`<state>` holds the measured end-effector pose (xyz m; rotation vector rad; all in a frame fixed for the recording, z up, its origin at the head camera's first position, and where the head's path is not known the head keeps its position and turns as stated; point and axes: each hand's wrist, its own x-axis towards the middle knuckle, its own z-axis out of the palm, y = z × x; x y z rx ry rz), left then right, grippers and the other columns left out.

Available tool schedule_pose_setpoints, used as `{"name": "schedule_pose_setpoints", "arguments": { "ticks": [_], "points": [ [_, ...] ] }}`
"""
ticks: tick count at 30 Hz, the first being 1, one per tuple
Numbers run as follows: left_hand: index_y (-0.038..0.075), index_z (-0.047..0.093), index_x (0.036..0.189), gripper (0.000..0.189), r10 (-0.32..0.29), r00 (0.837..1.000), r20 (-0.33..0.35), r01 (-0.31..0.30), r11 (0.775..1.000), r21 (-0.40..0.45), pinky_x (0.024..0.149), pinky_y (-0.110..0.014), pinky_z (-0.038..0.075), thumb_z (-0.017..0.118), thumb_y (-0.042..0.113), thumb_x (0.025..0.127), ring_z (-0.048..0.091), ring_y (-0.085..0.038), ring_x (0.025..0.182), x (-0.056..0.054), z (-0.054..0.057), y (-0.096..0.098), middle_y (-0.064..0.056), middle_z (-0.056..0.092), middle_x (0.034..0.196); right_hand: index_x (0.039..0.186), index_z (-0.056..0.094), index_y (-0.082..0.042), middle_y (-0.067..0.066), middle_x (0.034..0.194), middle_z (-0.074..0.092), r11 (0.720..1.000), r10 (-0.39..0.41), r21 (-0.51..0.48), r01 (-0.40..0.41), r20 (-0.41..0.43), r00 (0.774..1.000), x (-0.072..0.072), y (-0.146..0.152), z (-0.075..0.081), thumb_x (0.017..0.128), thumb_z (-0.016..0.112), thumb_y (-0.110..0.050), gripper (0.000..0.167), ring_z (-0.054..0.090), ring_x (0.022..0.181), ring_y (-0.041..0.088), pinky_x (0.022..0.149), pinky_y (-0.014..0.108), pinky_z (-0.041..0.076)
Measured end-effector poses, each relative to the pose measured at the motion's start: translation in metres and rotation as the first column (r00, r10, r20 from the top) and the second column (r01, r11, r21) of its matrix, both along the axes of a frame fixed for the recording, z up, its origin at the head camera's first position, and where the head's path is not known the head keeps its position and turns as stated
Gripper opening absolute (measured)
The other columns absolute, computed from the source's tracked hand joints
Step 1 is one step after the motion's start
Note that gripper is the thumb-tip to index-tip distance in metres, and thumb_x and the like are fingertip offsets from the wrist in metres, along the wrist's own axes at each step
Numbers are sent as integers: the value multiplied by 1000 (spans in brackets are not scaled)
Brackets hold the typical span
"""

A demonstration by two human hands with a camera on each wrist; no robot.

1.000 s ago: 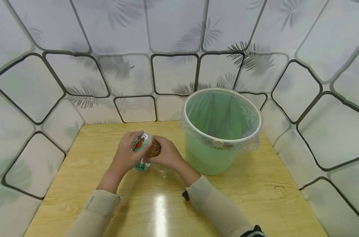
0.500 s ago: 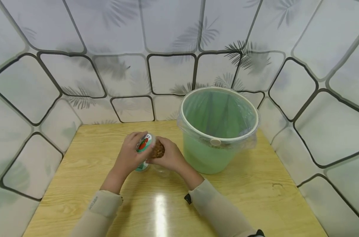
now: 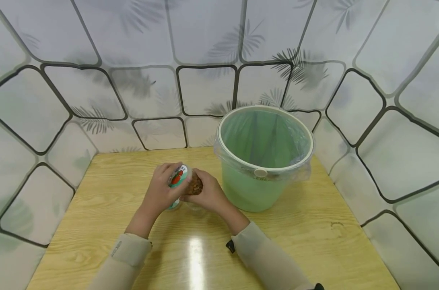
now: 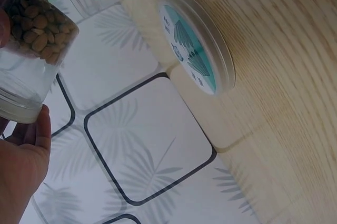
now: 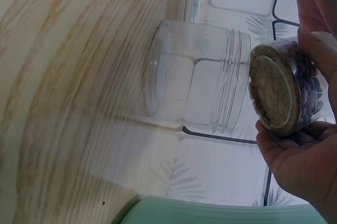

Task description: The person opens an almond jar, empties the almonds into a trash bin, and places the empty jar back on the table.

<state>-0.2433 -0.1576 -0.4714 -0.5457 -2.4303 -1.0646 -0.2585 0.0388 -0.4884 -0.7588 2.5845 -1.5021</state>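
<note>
Both hands hold a see-through plastic jar [image 3: 195,184] of brown almond-like nuts, tilted above the table. My left hand [image 3: 157,194] grips its lid [image 3: 178,176], which has a red and green label; the lid is on the jar. My right hand [image 3: 209,194] is curled round the jar body, and the nuts [image 4: 41,29] lie toward the base. Below stands a second see-through jar [image 5: 197,77], upright and without a lid; the hands mostly hide it in the head view. Beside it on the table lies a loose lid [image 4: 192,45] with a green and white label.
A large green bucket [image 3: 246,193] with a pale rim and a see-through bag liner stands just right of my right hand. The wood-grain table [image 3: 299,241] meets patterned walls [image 3: 143,92] at the back and both sides.
The view shifts slightly, so the bucket and table sit a little further left. Both hands keep their grip on the jar and its lid, with little other visible motion.
</note>
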Motion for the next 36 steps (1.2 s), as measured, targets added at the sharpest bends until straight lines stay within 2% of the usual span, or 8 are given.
{"name": "schedule_pose_setpoints", "arguments": {
  "ticks": [7, 12, 22, 36],
  "points": [
    [7, 68, 141, 53, 18, 1000, 8, -18, 1000, 5, 89, -47, 56, 80, 34, 96, 58, -30, 119, 1, -1, 2, -12, 68, 131, 142, 60, -33, -11, 134, 66, 999, -3, -51, 5, 35, 999, 4, 0, 2, 84, 92, -41, 67, 64, 122, 12, 102, 38, 57],
    [7, 69, 140, 52, 21, 1000, 16, -22, 1000, 12, 86, -45, 58, 80, 34, 97, 58, -29, 118, 3, 0, 3, -11, 68, 129, 139, 61, -32, -10, 132, 67, 998, -12, -59, 13, 25, 1000, 8, -2, 2, 84, 92, -41, 63, 65, 122, 12, 102, 39, 58],
    [4, 71, 137, 52, 23, 1000, -4, -23, 1000, 14, 83, -43, 58, 81, 34, 96, 60, -30, 113, 8, 2, 4, -13, 70, 126, 155, 52, -27, -3, 147, 61, 997, -68, -18, 69, 51, 996, 18, -3, 3, 84, 91, -47, 83, 62, 131, 20, 106, 45, 56],
    [4, 71, 135, 51, 36, 999, 5, -36, 999, 31, 80, -40, 55, 82, 32, 95, 60, -29, 111, 9, 4, 5, -12, 70, 121, 150, 56, -34, -9, 141, 64, 996, -68, -51, 69, 21, 997, 18, -3, -2, 84, 91, -48, 77, 63, 127, 15, 103, 41, 58]
  ]
}}
